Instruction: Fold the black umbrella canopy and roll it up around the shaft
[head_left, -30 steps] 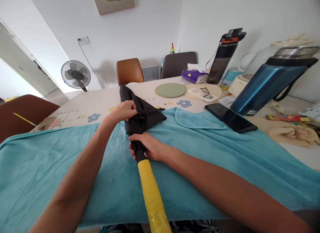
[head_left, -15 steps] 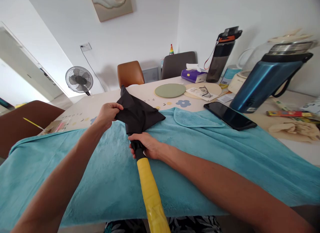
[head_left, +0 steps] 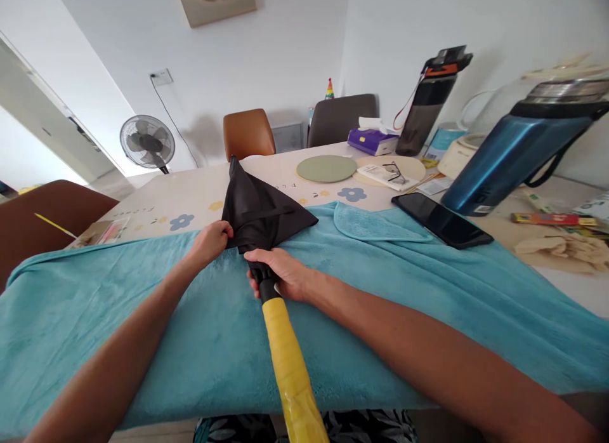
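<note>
A black umbrella (head_left: pixel 259 211) with a yellow handle (head_left: pixel 288 367) lies lengthwise on a turquoise towel (head_left: pixel 404 284), its tip pointing away from me. My right hand (head_left: pixel 280 273) is wrapped round the black shaft just above the yellow grip. At the canopy's left edge my left hand (head_left: pixel 212 240) pinches a fold of the black fabric. A thin black strap lies across the cloth.
A black phone (head_left: pixel 440 219) lies on the towel's right side. Behind it are a blue jug (head_left: pixel 509 154), a dark bottle (head_left: pixel 431 103), glasses on paper (head_left: pixel 390 173), a green mat (head_left: pixel 326 168) and a tissue box (head_left: pixel 371 140). Chairs (head_left: pixel 247 133) and a fan (head_left: pixel 146 141) stand beyond the table.
My left hand has slid down the canopy's left edge toward me, gripping a fold lower and closer to my right hand. My right hand has kept its hold on the shaft.
</note>
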Demonstrator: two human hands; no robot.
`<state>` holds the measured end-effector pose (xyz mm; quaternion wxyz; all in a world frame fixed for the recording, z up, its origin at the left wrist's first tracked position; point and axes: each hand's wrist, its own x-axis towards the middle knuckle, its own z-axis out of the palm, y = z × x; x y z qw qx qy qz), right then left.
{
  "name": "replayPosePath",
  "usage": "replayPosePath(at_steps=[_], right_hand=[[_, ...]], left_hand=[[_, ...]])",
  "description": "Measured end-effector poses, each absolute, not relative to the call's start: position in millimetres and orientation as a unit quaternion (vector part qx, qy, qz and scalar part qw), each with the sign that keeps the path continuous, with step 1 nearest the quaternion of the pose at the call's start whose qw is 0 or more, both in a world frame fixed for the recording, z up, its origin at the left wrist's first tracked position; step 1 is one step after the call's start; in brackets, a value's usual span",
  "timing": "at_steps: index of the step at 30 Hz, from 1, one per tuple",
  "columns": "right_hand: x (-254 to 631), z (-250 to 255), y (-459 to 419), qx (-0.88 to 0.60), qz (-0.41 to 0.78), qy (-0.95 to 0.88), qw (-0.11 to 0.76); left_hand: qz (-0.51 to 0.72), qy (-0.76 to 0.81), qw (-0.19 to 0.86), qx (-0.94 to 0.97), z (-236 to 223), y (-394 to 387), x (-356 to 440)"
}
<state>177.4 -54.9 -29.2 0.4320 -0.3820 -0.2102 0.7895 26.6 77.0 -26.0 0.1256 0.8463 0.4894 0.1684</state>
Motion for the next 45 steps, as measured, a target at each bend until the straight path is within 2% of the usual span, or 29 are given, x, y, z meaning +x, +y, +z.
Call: replayPosePath(at_steps=[6,13,22,34,40,45], right_hand=[[177,-26,-54,-0.391,0.799,-0.193,0.415],[176,-21,-55,-0.400,0.799,-0.172,0.415],[176,-22,-55,-0.401,0.803,-0.167,0.409],[178,-17,-57,-0.400,0.812,-0.154,0.397],[180,-13,-57,-0.377,0.814,-0.151,0.416],[181,-12,-57,-0.362,0.815,-0.154,0.426]], left_hand=[[0.049,0.497,-0.012,0.866,-32,65,35],[-0.024,0.487,-0.079,0.870,-30,56,39],[0.015,0.508,-0.039,0.860,-30,57,38],[0.066,0.491,-0.046,0.868,-34,48,45],[0.133,0.481,-0.003,0.867,-34,45,47],[0.176,0.438,-0.018,0.881,-40,50,45]])
